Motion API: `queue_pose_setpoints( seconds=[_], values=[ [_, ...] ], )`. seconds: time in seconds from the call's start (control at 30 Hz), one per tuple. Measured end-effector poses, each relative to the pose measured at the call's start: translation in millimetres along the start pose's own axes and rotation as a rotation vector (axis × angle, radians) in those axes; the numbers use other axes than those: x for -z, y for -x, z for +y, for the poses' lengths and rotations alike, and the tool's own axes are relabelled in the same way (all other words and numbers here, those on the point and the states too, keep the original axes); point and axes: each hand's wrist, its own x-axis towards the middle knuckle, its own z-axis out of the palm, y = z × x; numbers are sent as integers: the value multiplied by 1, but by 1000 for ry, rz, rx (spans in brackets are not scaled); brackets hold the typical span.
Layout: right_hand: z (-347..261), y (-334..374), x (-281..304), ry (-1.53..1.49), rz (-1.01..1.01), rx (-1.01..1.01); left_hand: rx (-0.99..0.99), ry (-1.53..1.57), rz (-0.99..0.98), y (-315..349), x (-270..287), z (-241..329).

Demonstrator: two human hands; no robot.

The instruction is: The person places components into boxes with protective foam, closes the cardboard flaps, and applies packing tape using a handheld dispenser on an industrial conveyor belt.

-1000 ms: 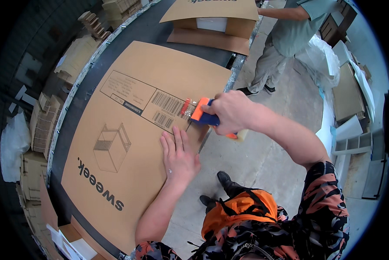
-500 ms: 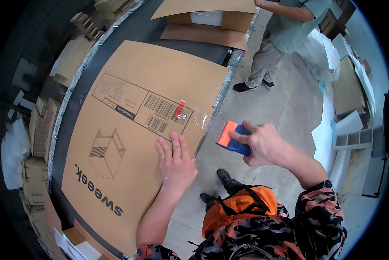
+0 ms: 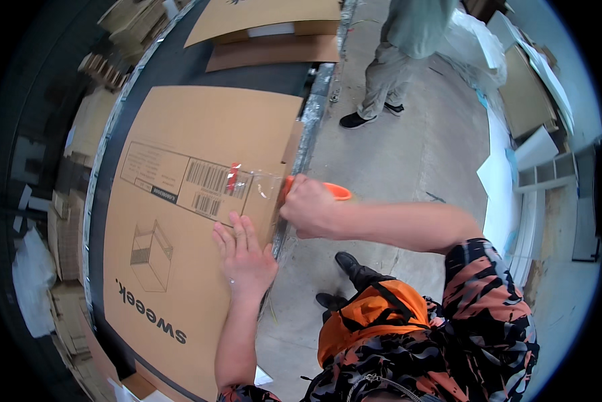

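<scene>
Along the dark belt (image 3: 180,71), the carton (image 3: 190,204) (brown) lies lengthwise.

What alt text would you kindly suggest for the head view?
The right hand holds a tape dispenser at the side of a carton; the left hand rests on its top near clear tape. A co-worker stands near another carton.

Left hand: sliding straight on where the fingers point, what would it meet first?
The left hand would probably meet the red tape end first, on the box; the exact line is unclear.
</scene>
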Motion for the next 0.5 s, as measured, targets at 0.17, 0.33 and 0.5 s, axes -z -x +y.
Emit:
queue_pose_setpoints(
  seconds=[0.17, 0.33, 0.5],
  values=[
    [6, 18, -69, -130, 183, -246, -41, 15, -23, -7, 10, -3],
    [14, 65, -116, -618, 618, -547, -40, -4, -166, -41, 34, 16],
    [3, 42, -104, -830, 1098, -564, 86, -19, -210, -93, 35, 18]
  ],
)
